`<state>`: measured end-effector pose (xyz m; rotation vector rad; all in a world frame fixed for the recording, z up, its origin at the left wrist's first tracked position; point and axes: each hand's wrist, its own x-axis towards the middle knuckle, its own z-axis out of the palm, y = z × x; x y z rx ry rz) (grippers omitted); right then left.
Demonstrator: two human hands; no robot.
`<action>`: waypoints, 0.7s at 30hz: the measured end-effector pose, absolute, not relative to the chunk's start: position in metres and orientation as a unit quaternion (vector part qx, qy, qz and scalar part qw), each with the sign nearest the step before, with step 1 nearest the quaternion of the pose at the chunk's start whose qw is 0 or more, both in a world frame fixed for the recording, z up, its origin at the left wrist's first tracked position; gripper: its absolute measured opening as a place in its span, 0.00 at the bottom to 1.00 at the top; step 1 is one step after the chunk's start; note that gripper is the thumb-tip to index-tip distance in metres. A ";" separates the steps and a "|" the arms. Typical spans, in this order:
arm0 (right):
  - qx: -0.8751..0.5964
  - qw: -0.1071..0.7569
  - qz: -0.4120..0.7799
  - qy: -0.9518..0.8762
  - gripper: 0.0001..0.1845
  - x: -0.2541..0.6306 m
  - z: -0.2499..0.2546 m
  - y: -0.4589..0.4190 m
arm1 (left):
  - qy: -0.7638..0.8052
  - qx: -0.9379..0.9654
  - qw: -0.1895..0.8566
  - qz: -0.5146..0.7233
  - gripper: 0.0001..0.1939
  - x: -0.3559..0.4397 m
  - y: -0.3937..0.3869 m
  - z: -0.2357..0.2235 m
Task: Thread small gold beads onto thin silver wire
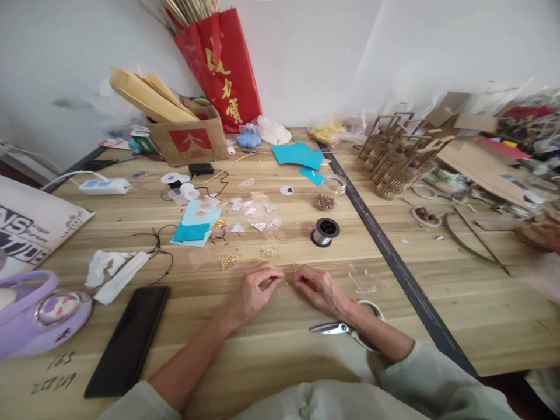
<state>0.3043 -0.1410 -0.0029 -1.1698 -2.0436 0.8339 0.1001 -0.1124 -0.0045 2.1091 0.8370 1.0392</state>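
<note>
Small-bead work at close range, reading from left to right. A dark phone (126,341) is lying on the wooden surface (262,361). Next, a heap of gold pieces (227,262) and a second scatter (269,252) are resting loose below the small clear bags (258,211); these portions are appearing unassembled. The left hand (256,289) is bringing thumb and forefinger together in a pinching grip; whether anything is sitting within it, one cannot tell. Between the hands, a few gold beads (285,283) are lying loose, just beside the fingertips. The right hand (321,289) is likewise pinching, its fingers curling inward; a thin gold-toned sliver is showing at its tips, though the view is not resolving whether it is being held. No joined piece is showing in either hand, so the handling is seeming, by judgement, to be at an early point, with most pieces remaining separate. Further right, scissors (330,328) are lying partly beneath the right forearm, and a black-flanged spool (324,232) is standing beyond the hand. The beads themselves are looking tiny, shiny and yellow-gold, their exact shape being too small to tell.
</note>
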 end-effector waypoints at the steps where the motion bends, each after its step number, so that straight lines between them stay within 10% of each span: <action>1: -0.445 0.315 0.315 -0.777 0.07 0.304 -0.003 -0.141 | 0.306 0.810 0.321 0.384 0.07 0.099 -0.112 -0.003; 21: -0.447 0.317 0.305 -0.779 0.06 0.305 -0.008 -0.139 | 0.210 0.968 -0.055 0.128 0.14 0.103 -0.129 -0.009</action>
